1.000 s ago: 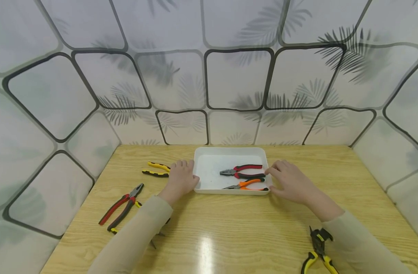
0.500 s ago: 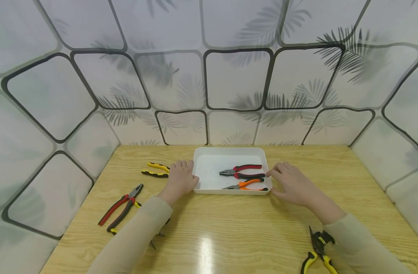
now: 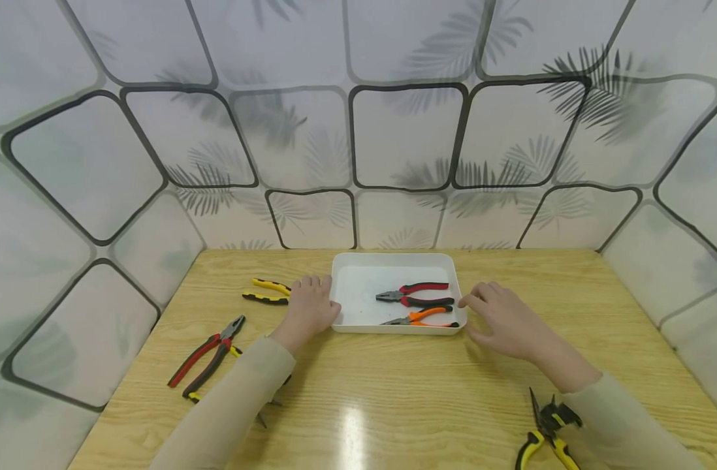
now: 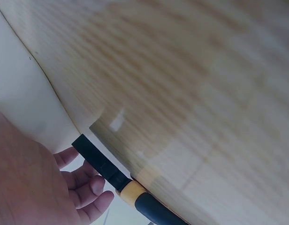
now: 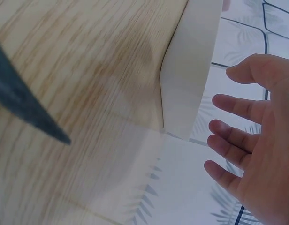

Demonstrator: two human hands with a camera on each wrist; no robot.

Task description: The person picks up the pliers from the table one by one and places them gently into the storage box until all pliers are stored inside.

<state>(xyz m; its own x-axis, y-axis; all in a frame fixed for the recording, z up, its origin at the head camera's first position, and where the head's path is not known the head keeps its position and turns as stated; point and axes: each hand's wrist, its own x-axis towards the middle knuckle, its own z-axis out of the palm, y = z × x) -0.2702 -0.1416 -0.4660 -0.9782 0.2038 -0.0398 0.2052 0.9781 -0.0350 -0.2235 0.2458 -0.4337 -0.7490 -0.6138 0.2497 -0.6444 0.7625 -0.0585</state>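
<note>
A white tray (image 3: 355, 287) lies at the table's back middle. Inside it are red-and-black combination pliers (image 3: 402, 296) and, by the near wall, orange-and-black pliers (image 3: 417, 317). My left hand (image 3: 308, 303) rests beside the tray's left end, thumb at the near corner. The left wrist view shows its fingers (image 4: 81, 180) loosely bent beside the dark head of pliers (image 4: 104, 164); in the head view this hand hides that head, and only the yellow-and-black handles (image 3: 267, 292) stick out. My right hand (image 3: 505, 320) is just off the tray's right end, fingers (image 5: 229, 140) loose and holding nothing.
Large red-and-black pliers (image 3: 217, 349) lie spread at the left. Yellow-and-black pliers (image 3: 235, 351) are mostly hidden by the left sleeve. More yellow-and-black pliers (image 3: 546, 424) lie partly under the right sleeve. A patterned wall covering (image 3: 399, 219) rises behind the wooden table (image 3: 394, 391).
My right hand has drawn slightly right, away from the tray's end, and its sleeve has shifted right too. The left hand, the tray and the pliers in it look unmoved.
</note>
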